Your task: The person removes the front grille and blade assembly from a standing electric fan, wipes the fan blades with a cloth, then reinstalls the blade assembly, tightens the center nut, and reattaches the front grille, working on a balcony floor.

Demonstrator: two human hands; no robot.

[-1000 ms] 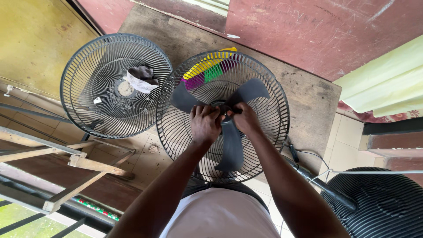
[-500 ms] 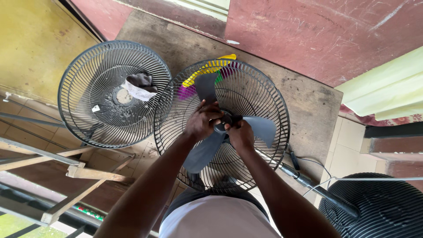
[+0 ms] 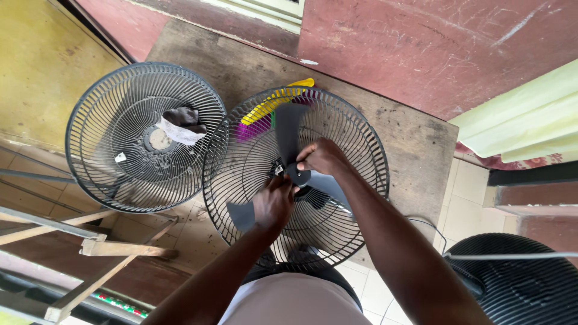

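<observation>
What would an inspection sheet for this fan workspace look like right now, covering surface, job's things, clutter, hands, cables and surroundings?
Surface: worn wooden board over a tiled floor.
Job's things: rear fan grille with dark fan blades mounted at its hub.
Clutter: detached front grille at left, holding a grey and white cloth; yellow, green and purple items behind the blades.
Hands: left hand grips the hub area; right hand on the hub cap.
Cables: thin cord at right.
Surroundings: red wall, wooden frame, another dark fan.
</observation>
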